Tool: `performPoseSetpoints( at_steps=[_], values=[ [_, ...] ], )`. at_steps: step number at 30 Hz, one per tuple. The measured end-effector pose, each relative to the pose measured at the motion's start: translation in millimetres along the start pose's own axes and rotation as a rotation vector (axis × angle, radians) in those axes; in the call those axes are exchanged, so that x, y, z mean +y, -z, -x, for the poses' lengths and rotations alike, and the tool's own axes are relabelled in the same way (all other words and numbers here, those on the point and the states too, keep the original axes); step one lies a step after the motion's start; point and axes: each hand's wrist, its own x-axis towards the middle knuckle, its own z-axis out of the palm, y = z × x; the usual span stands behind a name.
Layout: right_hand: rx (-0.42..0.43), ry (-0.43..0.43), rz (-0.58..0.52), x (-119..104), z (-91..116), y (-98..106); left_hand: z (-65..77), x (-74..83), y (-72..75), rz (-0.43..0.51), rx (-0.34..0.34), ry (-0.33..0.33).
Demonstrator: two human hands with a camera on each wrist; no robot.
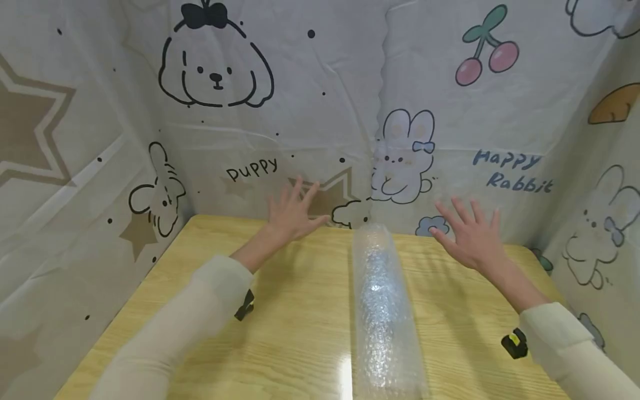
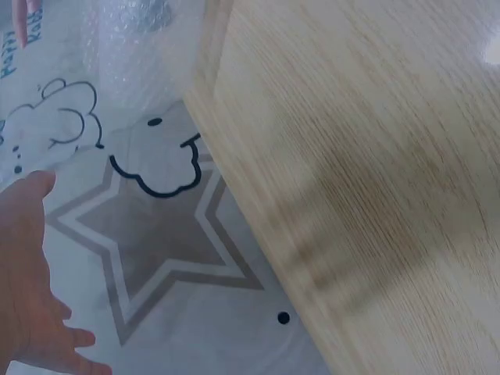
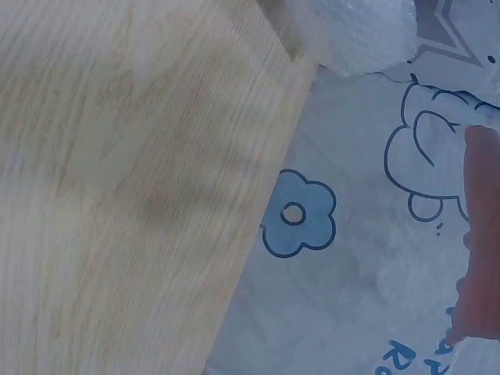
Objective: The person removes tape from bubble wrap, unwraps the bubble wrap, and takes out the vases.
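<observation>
A long roll of bubble wrap lies on the wooden table, running from the near side to the far edge. To its left, my left hand is held over the far edge with fingers spread and nothing in it. On the other side my right hand is likewise raised, fingers spread and holding nothing. Both wrist views catch the far end of the bubble wrap, away from the left hand and the right hand, each partly cut off by the frame border.
The light wooden table ends at a printed cloth that hangs behind it and along both sides. Puppies, rabbits, stars and cherries are drawn on the cloth. Small dark wrist-camera pieces show under the sleeves.
</observation>
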Motion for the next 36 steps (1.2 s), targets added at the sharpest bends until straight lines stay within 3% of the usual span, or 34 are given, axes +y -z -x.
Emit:
performPoseSetpoints(
  at_steps=[9,14,23,36],
  values=[
    [-0.005,0.014,-0.032,-5.5,14.5,-2.0,11.8,15.7,-9.6,-0.050,-0.034,-0.078],
    [-0.005,0.020,-0.052,-5.8,23.1,-4.8,23.6,25.5,-15.6,0.018,-0.057,-0.089],
    [-0.008,0.035,-0.131,-11.9,36.4,-9.9,39.5,35.1,-27.9,0.092,-0.026,-0.119],
    [-0.019,0.063,-0.174,-21.8,47.4,-11.5,50.3,40.8,-46.5,0.135,-0.014,-0.171]
  ],
)
